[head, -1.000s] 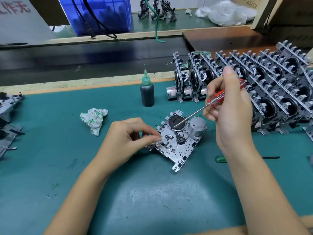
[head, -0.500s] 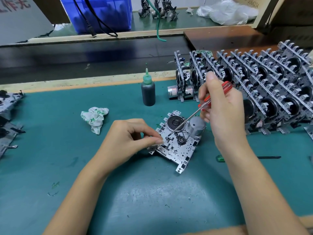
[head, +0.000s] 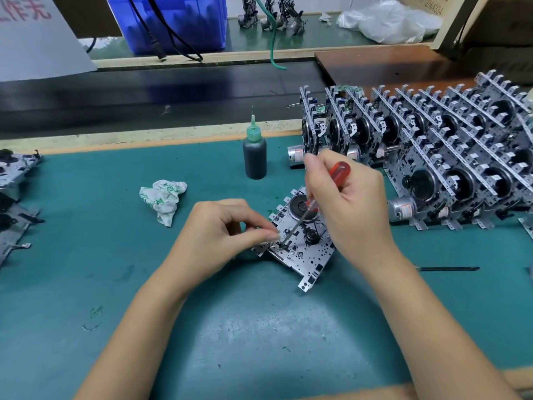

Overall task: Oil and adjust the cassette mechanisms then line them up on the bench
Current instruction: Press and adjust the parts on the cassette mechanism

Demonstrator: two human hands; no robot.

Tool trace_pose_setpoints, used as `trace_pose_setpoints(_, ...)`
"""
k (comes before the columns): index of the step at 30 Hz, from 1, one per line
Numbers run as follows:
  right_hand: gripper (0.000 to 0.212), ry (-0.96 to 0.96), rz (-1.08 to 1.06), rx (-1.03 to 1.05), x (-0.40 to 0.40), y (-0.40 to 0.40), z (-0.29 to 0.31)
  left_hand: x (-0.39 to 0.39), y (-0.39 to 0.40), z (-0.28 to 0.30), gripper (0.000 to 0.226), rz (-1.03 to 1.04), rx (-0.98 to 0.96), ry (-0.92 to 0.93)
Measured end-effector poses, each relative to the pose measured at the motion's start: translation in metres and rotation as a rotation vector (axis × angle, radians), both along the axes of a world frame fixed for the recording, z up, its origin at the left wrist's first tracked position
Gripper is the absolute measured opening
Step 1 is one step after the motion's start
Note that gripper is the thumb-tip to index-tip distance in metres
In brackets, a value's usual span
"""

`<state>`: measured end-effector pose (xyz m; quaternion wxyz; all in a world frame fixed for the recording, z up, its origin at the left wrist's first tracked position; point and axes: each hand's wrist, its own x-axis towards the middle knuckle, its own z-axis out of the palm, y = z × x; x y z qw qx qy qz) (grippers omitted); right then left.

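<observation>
A silver cassette mechanism [head: 305,256] lies flat on the green mat [head: 259,327] in the middle. My left hand [head: 222,229] pinches its left edge with thumb and forefinger. My right hand [head: 349,203] grips a red-handled screwdriver [head: 339,172]; the shaft slants down-left and its tip sits on the plate close to my left fingertips. A dark oil bottle [head: 254,157] with a green nozzle stands upright behind. Several mechanisms [head: 432,151] stand on edge in rows at the right.
A crumpled white-and-green cloth [head: 164,199] lies left of centre. More mechanisms [head: 14,180] lie flat at the left edge. A thin black tool [head: 447,268] lies right of my forearm. A blue crate [head: 173,21] and a dark belt [head: 144,102] sit beyond the bench.
My right hand has dropped and moved left, carrying the screwdriver tip from the black wheel area down to the plate's left side. My left hand keeps its hold.
</observation>
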<state>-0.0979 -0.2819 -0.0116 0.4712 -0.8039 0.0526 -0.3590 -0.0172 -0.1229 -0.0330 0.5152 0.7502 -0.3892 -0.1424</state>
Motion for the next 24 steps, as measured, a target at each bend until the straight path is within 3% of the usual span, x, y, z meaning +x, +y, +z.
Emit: trace_pose_setpoints(24,0.047,0.000,0.055,-0.037,0.0002,0.0032,-0.0028,-0.0005,-0.0004,0.0004,0.008,0.011,0.001,0.015)
